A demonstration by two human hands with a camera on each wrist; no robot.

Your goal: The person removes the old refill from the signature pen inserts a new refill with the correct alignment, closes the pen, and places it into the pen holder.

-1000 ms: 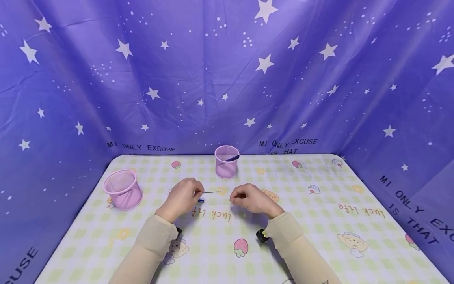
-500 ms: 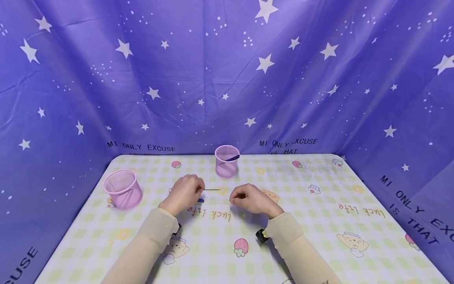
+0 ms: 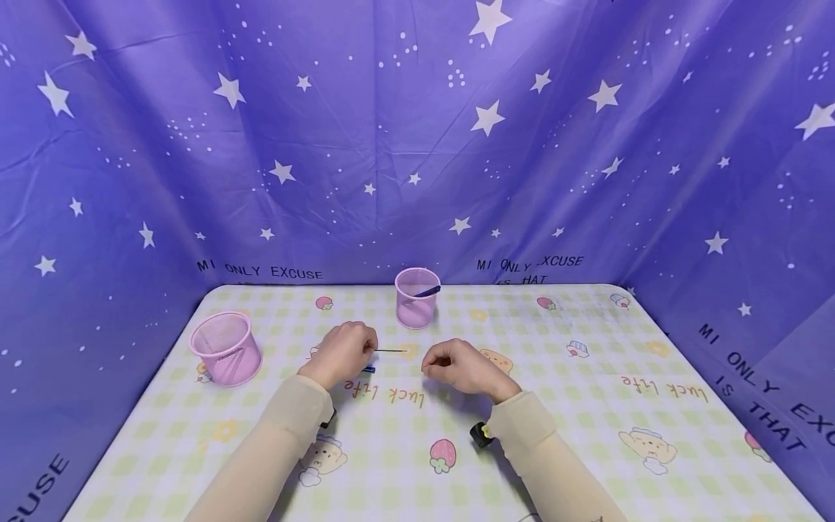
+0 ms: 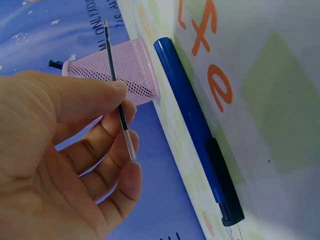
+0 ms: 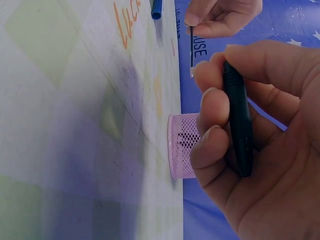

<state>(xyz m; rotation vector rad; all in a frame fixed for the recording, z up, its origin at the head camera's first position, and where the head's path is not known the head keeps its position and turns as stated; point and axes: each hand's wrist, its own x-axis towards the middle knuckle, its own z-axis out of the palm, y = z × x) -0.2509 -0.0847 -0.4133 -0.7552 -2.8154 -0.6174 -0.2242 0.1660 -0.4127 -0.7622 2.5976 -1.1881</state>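
Observation:
In the left wrist view my left hand [image 4: 75, 130] pinches a thin dark pen refill [image 4: 111, 60] between thumb and fingers, its metal tip pointing away from the palm. A blue pen barrel [image 4: 192, 120] with a dark clip lies on the table just beside that hand. My right hand [image 3: 466, 366] holds a short black pen front section [image 5: 237, 120] with a ribbed end and a tapered end. In the head view the hands face each other over the table, and the refill [image 3: 390, 351] points across the gap to the right hand, which hides the black piece.
A pink mesh pen cup [image 3: 416, 313] with a dark pen [image 3: 428, 291] leaning in it stands at the back middle. Another pink mesh cup [image 3: 236, 368] is on the left. A patterned cloth [image 3: 561, 464] covers the table, and starry curtains [image 3: 417, 145] hang around it.
My left hand has shifted slightly away from me, and the refill has moved with it. My right hand stays almost where it was.

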